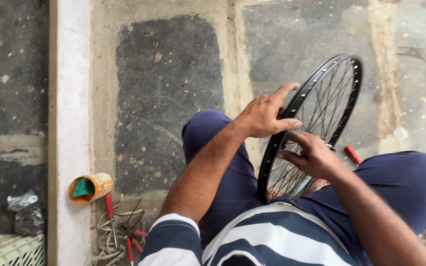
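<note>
While seated person braces black spoked wheel rim (316,113) upright between knees, head view: left hand (265,116) clamped on rim edge at 10 o'clock; right hand (311,155) pinching spokes at 7 o'clock. Rim likely light, stiff; spokes thin, bendable, so rim is safest hold. Red-handled tool (353,154) at 4 o'clock.
</note>
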